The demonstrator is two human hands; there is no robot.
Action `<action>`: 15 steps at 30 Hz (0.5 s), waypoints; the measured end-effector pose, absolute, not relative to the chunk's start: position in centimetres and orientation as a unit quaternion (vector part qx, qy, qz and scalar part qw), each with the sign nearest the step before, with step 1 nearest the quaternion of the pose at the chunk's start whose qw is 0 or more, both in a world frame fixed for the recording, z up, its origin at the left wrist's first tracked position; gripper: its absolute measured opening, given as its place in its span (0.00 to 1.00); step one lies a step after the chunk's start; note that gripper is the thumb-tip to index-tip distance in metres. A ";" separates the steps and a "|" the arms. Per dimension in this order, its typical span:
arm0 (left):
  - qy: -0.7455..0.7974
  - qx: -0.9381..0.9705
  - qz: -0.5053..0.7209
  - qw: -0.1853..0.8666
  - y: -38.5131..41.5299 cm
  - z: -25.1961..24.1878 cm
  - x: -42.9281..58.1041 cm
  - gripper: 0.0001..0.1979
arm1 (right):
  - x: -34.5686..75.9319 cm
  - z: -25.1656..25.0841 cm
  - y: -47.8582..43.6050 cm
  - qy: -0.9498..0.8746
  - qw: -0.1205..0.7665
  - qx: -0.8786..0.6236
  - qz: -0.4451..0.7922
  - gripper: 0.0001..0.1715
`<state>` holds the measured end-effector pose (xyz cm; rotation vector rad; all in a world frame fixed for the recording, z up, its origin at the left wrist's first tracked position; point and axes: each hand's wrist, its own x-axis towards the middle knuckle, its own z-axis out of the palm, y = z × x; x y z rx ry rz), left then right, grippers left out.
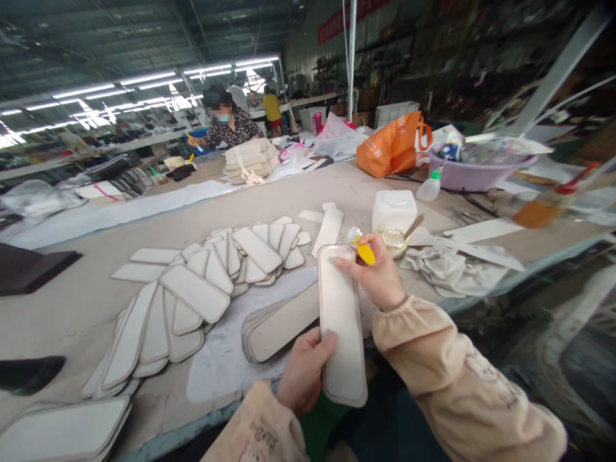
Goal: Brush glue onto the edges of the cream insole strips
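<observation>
A long off-white panel with rounded ends and a beige border [342,333] is held up in front of me, its lower end past the table edge. My left hand [304,369] grips its left edge, thumb on the face. My right hand [382,276] is closed around a small yellow plastic tool [366,253], its thumb resting on the panel's upper part. What the tool is, I cannot make out. Beside the panel lies a stack of similar panels [282,327] on a white sheet [212,369]. Further left, many more panels [195,292] lie fanned out in overlapping piles.
Beyond my right hand stand an open tub with a stick [392,242] and a white plastic container [395,208]. Crumpled cloth [457,266] lies to the right. An orange bag [387,147] and a purple basin [474,173] stand farther back. A masked person [231,125] sits across the table.
</observation>
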<state>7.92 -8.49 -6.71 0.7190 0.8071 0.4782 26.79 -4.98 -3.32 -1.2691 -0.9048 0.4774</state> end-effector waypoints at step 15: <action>0.358 0.351 0.223 0.836 -8.5 -7.0 7.7 0.15 | 26.6 -3.4 -4.8 -0.398 0.694 -0.553 0.235 0.28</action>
